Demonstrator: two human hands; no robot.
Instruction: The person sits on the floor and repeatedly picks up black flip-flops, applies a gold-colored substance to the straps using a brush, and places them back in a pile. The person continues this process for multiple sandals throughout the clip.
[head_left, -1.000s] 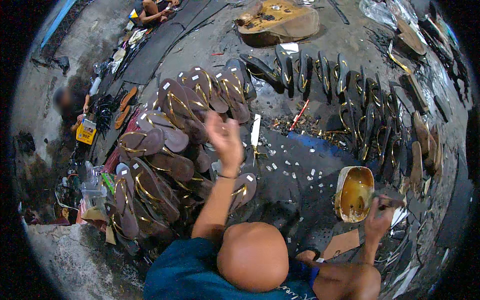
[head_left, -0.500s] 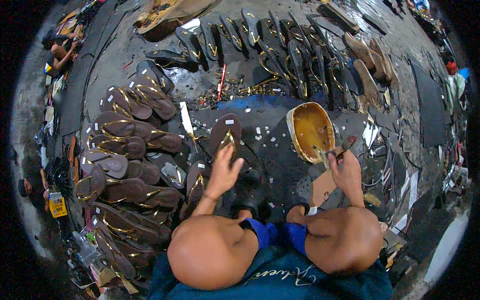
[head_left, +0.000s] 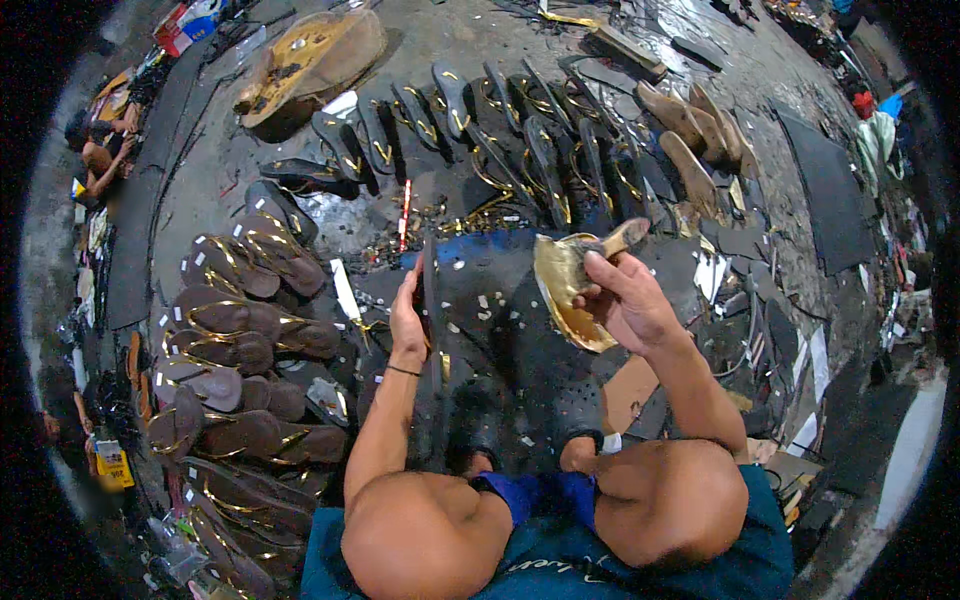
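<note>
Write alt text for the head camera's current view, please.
A person's left hand rests against an edge-on flip-flop; the right hand grips a brush-like tool at a yellowish tub. More gold-strapped flip-flops lie left and ahead.

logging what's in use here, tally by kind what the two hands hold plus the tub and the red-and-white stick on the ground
Flip-flop, seen edge-on in the left hand: 1
Brush, in the right hand: 1
Tub: 1
Red-and-white stick: 1
Total: 4
</note>
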